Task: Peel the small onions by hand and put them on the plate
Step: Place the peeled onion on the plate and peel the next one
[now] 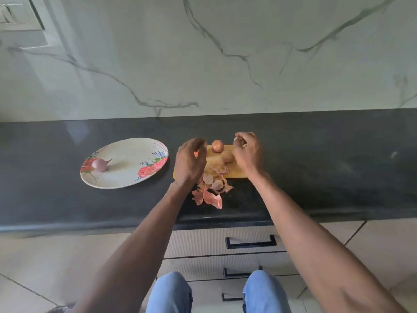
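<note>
Purple peeled onion lies on the floral plate.

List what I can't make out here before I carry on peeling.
Head view only:
- Left hand: its back hides the fingers, so its grip is unclear, and it covers the left end of the wooden cutting board.
- Right hand: curled fingers hide anything pinched.
- Brownish onion beside it: blurred, peel state unclear.
</note>
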